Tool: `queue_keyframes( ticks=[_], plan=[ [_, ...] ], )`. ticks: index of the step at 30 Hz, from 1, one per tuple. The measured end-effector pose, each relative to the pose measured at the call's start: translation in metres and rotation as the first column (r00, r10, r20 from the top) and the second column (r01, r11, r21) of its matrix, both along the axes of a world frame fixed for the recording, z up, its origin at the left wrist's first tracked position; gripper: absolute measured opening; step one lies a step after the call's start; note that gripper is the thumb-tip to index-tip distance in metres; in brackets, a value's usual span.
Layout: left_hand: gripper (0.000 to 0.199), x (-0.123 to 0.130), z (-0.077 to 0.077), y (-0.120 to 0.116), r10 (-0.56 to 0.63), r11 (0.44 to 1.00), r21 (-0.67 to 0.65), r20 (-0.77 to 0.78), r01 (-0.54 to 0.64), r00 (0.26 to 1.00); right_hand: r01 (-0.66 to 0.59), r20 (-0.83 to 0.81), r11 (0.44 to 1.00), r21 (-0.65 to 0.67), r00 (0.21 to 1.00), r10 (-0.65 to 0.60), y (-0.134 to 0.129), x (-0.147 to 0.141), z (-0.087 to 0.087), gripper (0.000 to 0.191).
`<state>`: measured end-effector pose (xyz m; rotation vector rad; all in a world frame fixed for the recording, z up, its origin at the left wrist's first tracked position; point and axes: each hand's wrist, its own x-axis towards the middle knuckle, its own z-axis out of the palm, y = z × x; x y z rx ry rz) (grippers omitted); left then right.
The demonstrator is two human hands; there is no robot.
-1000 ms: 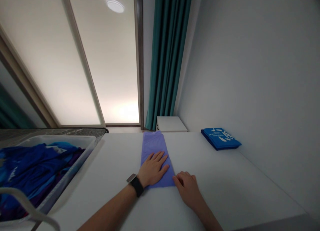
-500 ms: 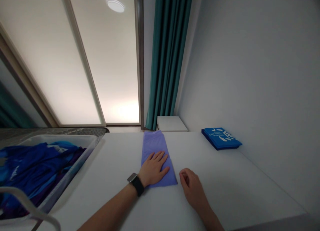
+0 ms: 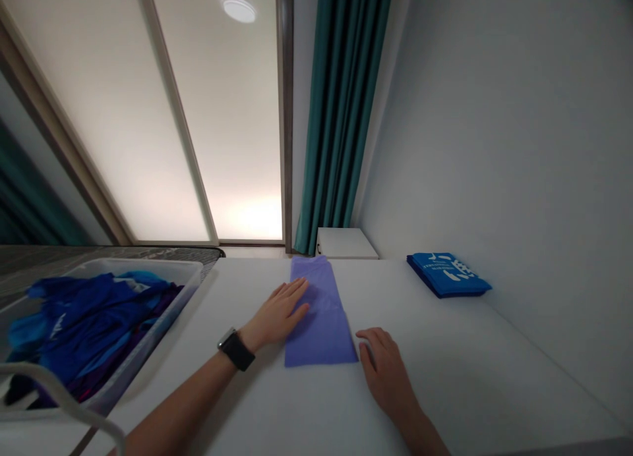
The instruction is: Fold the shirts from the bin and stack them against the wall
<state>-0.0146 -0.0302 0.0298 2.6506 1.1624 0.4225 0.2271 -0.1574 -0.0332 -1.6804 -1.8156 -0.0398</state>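
Observation:
A purple piece of cloth (image 3: pixel 321 331), folded into a long narrow strip, lies flat on the white table (image 3: pixel 237 410). Over its left edge reaches my left hand (image 3: pixel 279 314), fingers stretched out and palm down; I cannot tell whether the fingertips press on the fabric. A watch with a black band (image 3: pixel 237 349) is on that wrist. My right hand (image 3: pixel 383 364) rests just right of the cloth's near right corner, its fingers loosely bent with a gap to the thumb, holding nothing.
A clear plastic bin (image 3: pixel 190 278) full of blue and purple clothes (image 3: pixel 99 324) stands at the left. Near the wall on the right lies a folded blue garment (image 3: pixel 450 275) with white print. A pale curved bar (image 3: pixel 64 397) crosses the lower left corner.
My left hand has slid left, from the middle of the purple cloth to its left edge. The fingers of my right hand have opened a little. The view has shifted slightly.

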Motion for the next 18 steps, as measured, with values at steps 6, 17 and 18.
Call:
queue_keyframes(
  ticks=[6,17,18],
  plan=[
    [0.057,-0.021,-0.018,-0.022,-0.056,0.998,0.028,-0.08,0.058,0.995,0.001,0.305,0.994,-0.106,0.952,0.031,0.02,-0.037,0.029,0.035],
    [0.061,-0.014,-0.041,-0.035,-0.081,0.99,0.106,-0.12,0.094,0.989,-0.091,0.33,0.938,-0.333,0.921,0.207,0.065,-0.062,0.017,0.052],
    [0.061,-0.014,-0.041,-0.034,-0.075,0.991,0.102,-0.124,0.088,0.989,-0.089,0.327,0.937,-0.339,0.922,0.206,0.065,-0.061,0.014,0.053]
  ],
)
